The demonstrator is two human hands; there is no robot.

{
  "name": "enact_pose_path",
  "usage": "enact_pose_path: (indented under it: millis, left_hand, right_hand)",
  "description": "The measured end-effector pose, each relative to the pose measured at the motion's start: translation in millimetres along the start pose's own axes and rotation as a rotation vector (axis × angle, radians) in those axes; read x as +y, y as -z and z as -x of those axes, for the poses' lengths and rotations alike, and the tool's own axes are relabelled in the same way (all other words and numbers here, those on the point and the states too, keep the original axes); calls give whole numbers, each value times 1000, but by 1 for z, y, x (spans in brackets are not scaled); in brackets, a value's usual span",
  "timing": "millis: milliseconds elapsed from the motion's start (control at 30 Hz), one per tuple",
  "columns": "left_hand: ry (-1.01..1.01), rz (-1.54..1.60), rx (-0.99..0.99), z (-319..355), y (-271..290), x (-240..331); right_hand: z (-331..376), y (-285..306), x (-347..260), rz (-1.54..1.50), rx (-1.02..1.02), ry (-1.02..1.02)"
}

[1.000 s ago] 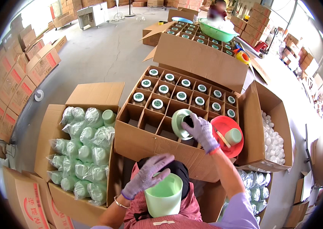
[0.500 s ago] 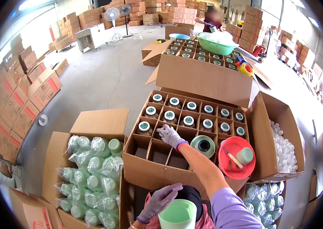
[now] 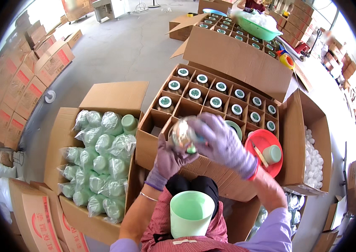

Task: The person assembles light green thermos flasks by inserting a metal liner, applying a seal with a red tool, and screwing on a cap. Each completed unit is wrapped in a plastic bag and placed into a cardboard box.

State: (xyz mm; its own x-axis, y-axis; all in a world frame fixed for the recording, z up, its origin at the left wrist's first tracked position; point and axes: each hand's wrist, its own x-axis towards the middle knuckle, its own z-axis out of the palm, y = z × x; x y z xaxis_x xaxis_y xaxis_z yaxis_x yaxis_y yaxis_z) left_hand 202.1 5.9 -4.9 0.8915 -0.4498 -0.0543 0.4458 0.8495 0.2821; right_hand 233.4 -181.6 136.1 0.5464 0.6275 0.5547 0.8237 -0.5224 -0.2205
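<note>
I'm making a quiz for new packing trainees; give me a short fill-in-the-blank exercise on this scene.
1. Both hands, the left hand and the right hand, wear ____ gloves.
2. Together they hold a jar wrapped in clear ____.
3. The divided carton ahead holds jars with ____ lids.
4. The red dish lies to the person's ____ of the hands.

Missing words: purple; plastic; green; right

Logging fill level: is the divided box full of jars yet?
Not full. The divided box has capped jars in its far rows, while near cells by the hands show bare cardboard.
</note>
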Motion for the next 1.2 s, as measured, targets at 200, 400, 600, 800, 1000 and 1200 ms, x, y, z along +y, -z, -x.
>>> enact_pose_path:
  millis: [200, 400, 600, 800, 1000, 1200]
  left_hand:
    - [-32, 145, -5, 38, -17, -30]
    - [-101, -167, 91, 55, -16, -25]
    - [-106, -550, 133, 73, -18, 4]
    - [-108, -1028, 80, 140, -25, 2]
    - [-281, -478, 468, 270, 48, -57]
    - [-335, -947, 547, 330, 155, -79]
  right_hand:
    - [63, -21, -43, 8, 218, 125]
    - [109, -31, -70, -696, 321, -199]
    - [178, -12, -92, -801, 170, -459]
    - [282, -35, -152, -720, 29, -560]
    - [328, -58, -225, -758, -130, -603]
    - [217, -68, -203, -1327, 33, -740]
